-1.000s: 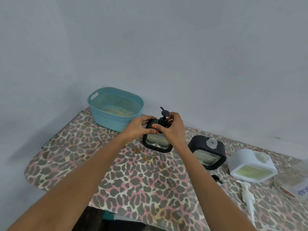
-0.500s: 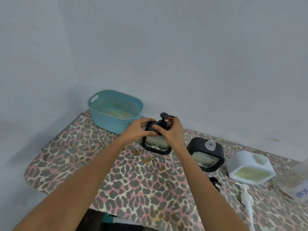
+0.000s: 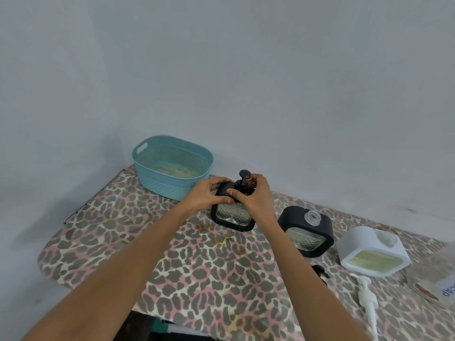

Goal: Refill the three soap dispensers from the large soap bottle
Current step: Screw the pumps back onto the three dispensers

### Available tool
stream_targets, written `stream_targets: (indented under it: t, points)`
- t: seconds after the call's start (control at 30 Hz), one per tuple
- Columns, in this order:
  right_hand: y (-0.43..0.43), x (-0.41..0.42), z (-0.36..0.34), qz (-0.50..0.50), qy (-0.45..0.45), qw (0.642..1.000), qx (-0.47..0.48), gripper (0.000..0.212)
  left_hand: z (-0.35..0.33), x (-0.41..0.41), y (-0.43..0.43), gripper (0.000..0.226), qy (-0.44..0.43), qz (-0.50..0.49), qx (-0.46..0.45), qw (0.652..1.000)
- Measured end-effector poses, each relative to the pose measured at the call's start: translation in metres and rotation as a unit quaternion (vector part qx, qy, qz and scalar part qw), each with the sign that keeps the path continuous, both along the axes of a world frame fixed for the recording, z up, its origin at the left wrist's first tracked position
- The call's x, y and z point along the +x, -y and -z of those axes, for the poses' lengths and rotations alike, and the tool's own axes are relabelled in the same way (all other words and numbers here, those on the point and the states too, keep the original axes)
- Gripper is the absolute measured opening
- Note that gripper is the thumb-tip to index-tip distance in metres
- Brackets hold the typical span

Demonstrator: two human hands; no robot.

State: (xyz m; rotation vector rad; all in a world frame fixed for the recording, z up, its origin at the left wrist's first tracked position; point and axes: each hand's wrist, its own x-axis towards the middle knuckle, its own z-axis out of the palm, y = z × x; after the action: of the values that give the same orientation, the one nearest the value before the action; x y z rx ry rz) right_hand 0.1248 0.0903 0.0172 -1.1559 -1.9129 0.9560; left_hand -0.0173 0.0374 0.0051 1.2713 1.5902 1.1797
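A black soap dispenser (image 3: 232,217) with a glass window stands on the leopard-print table (image 3: 172,267), its black pump (image 3: 244,180) seated in the neck. My left hand (image 3: 209,194) grips the dispenser's top left shoulder. My right hand (image 3: 256,195) holds the collar of the pump, fingers curled round it. A second black dispenser (image 3: 306,232) stands to the right with an open glass neck. A white dispenser (image 3: 371,251) with greenish soap stands further right, also uncapped. The large soap bottle (image 3: 435,279) lies at the right edge, cut off by the frame.
A teal plastic basket (image 3: 172,166) sits at the back left against the wall. A loose white pump (image 3: 368,301) lies on the table near the front right. A loose black pump (image 3: 320,271) peeks out beside my right forearm. The table's edge curves round at the left.
My right hand has turned round the pump collar and the pump head has rotated, its nozzle swinging round. The view has drifted a little. The dispenser stays in place.
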Motion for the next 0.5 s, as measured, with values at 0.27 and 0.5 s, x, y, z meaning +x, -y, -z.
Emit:
stream_targets:
  t: [0.27, 0.5]
  points:
    - [-0.007, 0.016, -0.012, -0.083, 0.023, 0.996, 0.0, 0.034, -0.002, 0.002, 0.001, 0.059, 0.006, 0.001, 0.004, 1.0]
    - [0.0, -0.005, -0.004, 0.021, 0.02, 0.999, 0.015, 0.042, 0.0, 0.0, 0.001, 0.064, -0.002, -0.004, 0.002, 1.0]
